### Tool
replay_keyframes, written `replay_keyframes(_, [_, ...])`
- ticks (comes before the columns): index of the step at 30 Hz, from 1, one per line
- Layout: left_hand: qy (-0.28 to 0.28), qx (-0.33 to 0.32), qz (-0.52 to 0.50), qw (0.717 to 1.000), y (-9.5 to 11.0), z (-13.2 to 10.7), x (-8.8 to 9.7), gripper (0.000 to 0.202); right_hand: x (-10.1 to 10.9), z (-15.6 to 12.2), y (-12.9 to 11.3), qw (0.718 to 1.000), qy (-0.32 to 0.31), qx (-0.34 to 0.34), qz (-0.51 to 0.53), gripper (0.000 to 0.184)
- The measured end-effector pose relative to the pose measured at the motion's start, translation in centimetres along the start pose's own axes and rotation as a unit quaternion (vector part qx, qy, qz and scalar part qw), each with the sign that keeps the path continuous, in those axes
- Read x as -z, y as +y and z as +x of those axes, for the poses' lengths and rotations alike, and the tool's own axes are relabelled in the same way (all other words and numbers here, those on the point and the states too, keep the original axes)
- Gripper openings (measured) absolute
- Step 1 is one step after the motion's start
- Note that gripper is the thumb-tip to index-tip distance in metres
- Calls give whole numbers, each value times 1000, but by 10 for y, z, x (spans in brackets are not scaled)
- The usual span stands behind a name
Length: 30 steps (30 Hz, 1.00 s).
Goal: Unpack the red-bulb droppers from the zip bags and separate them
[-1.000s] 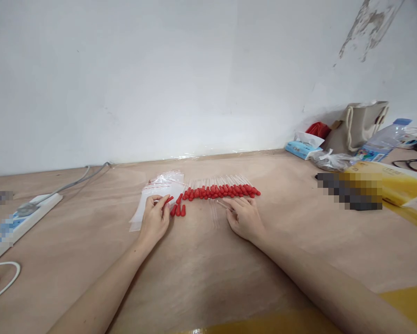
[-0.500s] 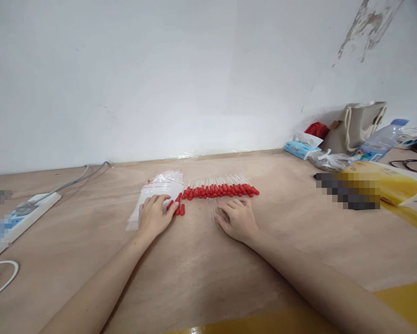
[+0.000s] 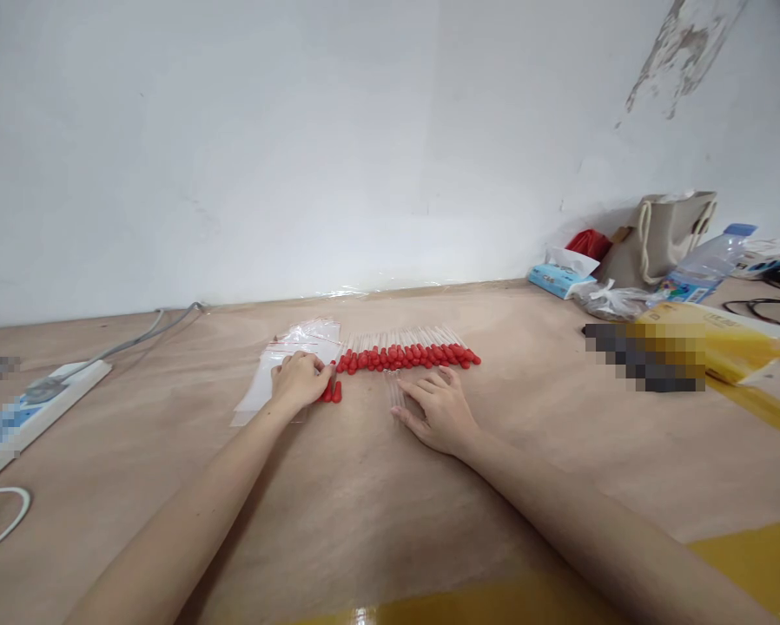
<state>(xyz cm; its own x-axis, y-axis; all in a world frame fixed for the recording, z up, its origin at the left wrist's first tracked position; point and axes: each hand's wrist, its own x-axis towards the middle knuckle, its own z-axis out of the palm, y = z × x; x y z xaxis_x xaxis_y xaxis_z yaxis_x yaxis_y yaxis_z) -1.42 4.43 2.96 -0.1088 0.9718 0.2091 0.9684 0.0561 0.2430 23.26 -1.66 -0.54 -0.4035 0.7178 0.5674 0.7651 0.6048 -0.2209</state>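
My left hand is above the clear zip bags, its thumb and fingers drawn together on a red rubber bulb that shows only in part. Just below its fingertips lie loose red bulbs. My right hand rests with fingers apart, its thumb and index finger at several thin clear tubes lying on the table. Behind both hands runs a row of droppers, red bulbs towards me and clear stems pointing at the wall.
On the left lies a power strip with a grey cable. At the right are a tissue pack, a cloth bag, a plastic bottle and a yellow package. A white wall bounds the table's back.
My left hand has closed its fingers near the loose red bulbs and shifted slightly up. My right hand stays by the clear tubes, its thumb now closer to them.
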Motion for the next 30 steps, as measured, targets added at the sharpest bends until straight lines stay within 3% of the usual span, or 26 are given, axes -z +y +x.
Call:
replay_keyframes(5, [30, 31, -6, 999, 1, -6, 8, 30, -1, 0, 1, 1000, 4, -7, 0, 39])
replay_keyframes(7, [69, 13, -7, 998, 3, -16, 12, 28, -1, 0, 3, 1000, 24, -11, -2, 41])
replay_keyframes(9, [133, -74, -2, 988, 6, -31, 13, 23, -1, 0, 6, 998, 62, -19, -8, 48])
replay_keyframes(11, [181, -213, 14, 960, 12, -47, 11, 18, 1, -1, 9, 994, 100, -26, -19, 56])
replay_keyframes(13, [183, -321, 28, 929, 18, -61, 5, 16, 4, -2, 12, 993, 109, -17, -30, 59])
replay_keyframes(16, [165, -397, 30, 902, 26, -73, -3, 14, 7, -2, 14, 996, 73, 29, -38, 48])
replay_keyframes(22, [160, -425, -7, 891, 31, -74, -10, 12, 4, 0, 11, 995, 27, 98, -17, 23])
replay_keyframes(30, [129, -426, -34, 895, 31, -70, -16, 19, 0, 4, 11, 989, 57, 134, 15, 18])
